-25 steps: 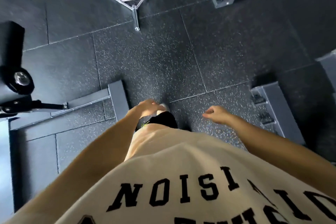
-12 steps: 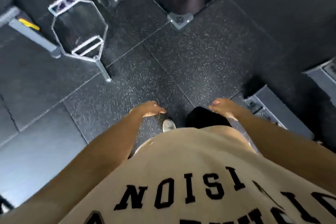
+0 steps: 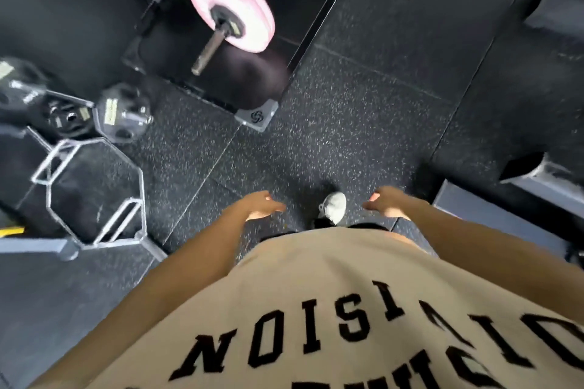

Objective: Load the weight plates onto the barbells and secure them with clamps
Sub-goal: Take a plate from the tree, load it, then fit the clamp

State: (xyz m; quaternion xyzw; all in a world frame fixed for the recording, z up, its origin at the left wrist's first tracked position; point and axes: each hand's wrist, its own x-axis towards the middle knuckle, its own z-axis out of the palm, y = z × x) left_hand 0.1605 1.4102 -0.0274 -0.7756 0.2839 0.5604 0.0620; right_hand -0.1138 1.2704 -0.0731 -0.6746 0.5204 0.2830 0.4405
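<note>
Standing on the speckled rubber floor (image 3: 363, 110), I hold my left hand (image 3: 260, 206) and right hand (image 3: 387, 204) empty, fingers loose, apart at either side of my pale shoe (image 3: 333, 206). Far ahead to the left, the barbell (image 3: 210, 49) carries a pink plate (image 3: 230, 6) on its sleeve. Black plates (image 3: 121, 112) lie on the far left beside the hex bar (image 3: 94, 189).

Down the left side, a silver hex trap bar (image 3: 94, 189) lies flat on the speckled black rubber floor (image 3: 347, 110). A grey corner bracket (image 3: 256, 117) sits at centre, capping a dark platform's corner. Bottom of frame, a tan shirt (image 3: 331, 309) with black lettering; just above it, one white shoe (image 3: 332, 207).
</note>
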